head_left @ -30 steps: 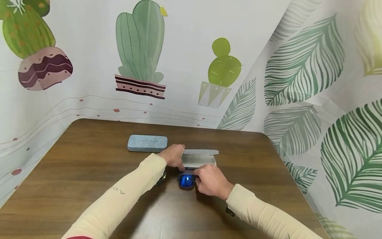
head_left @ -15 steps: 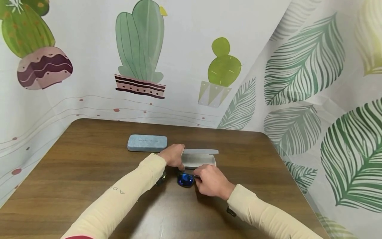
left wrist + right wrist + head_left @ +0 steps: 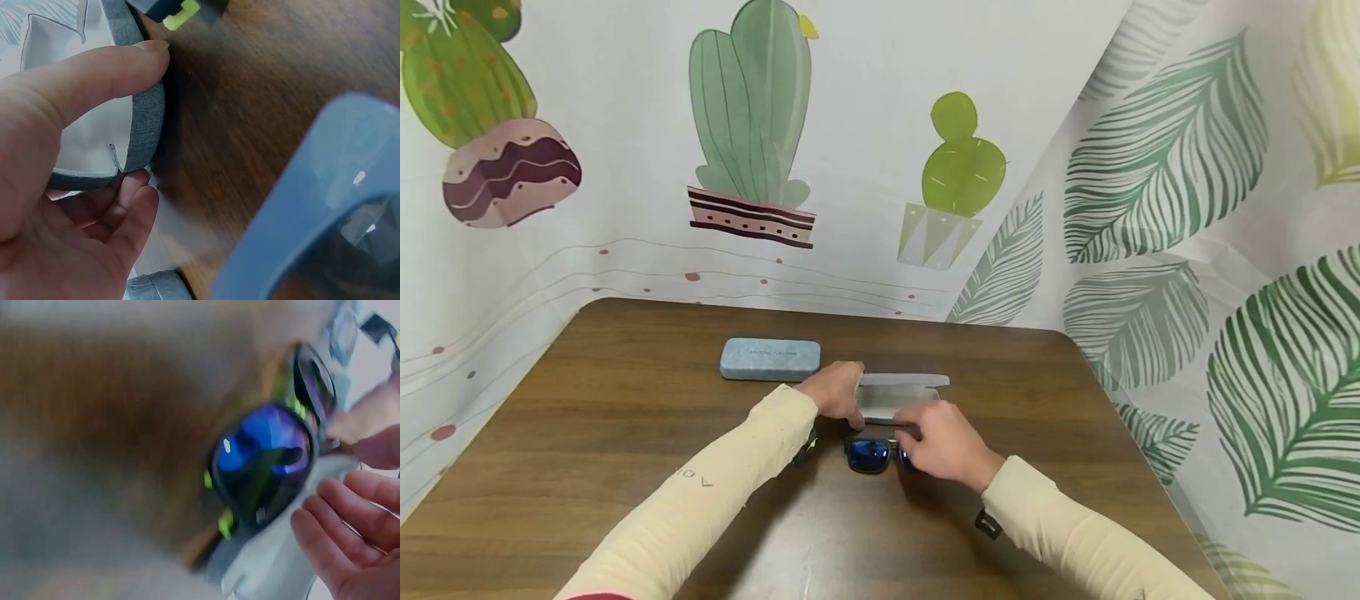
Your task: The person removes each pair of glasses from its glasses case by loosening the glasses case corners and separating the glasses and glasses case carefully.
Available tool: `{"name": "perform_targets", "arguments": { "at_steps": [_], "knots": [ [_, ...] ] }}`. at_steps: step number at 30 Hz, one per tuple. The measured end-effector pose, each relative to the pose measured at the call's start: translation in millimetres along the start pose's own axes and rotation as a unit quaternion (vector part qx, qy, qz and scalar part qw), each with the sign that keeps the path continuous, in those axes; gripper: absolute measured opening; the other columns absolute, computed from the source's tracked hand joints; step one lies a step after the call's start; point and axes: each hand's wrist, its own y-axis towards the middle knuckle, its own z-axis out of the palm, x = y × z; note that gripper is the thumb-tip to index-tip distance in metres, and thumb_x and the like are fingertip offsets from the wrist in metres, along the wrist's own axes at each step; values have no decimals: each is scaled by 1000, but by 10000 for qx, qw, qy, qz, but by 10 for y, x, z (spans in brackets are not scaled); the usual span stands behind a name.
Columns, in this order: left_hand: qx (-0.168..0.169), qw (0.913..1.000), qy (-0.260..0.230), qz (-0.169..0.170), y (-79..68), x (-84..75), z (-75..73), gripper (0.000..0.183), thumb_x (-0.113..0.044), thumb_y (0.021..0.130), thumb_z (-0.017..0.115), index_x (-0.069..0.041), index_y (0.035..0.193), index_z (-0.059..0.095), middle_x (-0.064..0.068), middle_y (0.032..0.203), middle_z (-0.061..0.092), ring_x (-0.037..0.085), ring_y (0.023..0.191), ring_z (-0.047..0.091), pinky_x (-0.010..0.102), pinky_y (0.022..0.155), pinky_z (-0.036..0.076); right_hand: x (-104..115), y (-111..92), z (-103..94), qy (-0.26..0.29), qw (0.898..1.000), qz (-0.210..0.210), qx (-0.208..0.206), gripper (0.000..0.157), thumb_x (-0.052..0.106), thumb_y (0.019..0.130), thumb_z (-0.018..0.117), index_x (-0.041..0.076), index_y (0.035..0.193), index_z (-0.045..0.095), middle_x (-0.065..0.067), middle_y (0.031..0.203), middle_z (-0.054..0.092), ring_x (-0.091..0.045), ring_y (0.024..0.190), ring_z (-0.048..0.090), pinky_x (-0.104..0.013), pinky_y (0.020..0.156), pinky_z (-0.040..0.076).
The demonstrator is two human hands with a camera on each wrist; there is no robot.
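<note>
In the head view, my left hand [image 3: 837,390] grips the left end of an open eyeglass case [image 3: 880,402]. The left wrist view shows its thumb over the case's grey cloth-covered rim and its fingers underneath. Dark sunglasses [image 3: 870,455] with blue mirrored lenses and lime-green accents stand just in front of the case, lenses toward me. My right hand [image 3: 946,442] hovers over their right lens, partly hiding it. In the right wrist view, the right fingers [image 3: 337,534] are loosely extended beside the sunglasses, with a gap to the thumb and nothing visible between them.
A closed light-blue case [image 3: 771,358] lies behind my left forearm on the brown wooden table [image 3: 647,400]. A cactus- and leaf-printed cloth [image 3: 865,125] hangs behind the table. A blurred blue rim [image 3: 300,187] fills the right foreground of the left wrist view.
My right hand has shifted slightly right and forward, its fingers off the sunglasses' side. The sunglasses tipped, then stand facing me with more of the right lens showing. The left hand stays put.
</note>
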Motion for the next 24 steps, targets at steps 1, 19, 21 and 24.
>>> {"name": "perform_targets", "arguments": {
  "at_steps": [1,19,21,24],
  "knots": [
    [9,10000,-10,-11,0,-1,3,66,-20,69,98,-1,120,62,10,110,69,21,94,61,39,91,56,-32,7,-25,19,9997,59,-235,15,15,90,75,8,101,80,-4,99,81,-17,91,76,-39,82,62],
    [60,9999,-101,35,0,41,13,76,-21,69,98,1,131,60,14,124,69,24,106,65,42,98,55,-845,299,-105,2847,9236,2475,681,56,36,110,52,-6,147,52,-27,147,58,-41,138,56,-55,113,48],
    [48,9999,-71,77,3,33,12,71,-22,69,98,1,125,61,13,117,70,23,100,63,41,95,56,-892,304,-86,3328,9055,2459,936,57,33,111,50,-9,149,48,-30,150,53,-43,141,52,-55,114,46],
    [31,9999,-46,114,8,24,10,65,-21,69,98,0,119,62,11,110,70,21,94,61,40,92,55,-973,303,-73,3703,8890,2444,1129,58,31,111,49,-11,150,44,-31,154,49,-44,145,48,-56,117,42]
  ]
}}
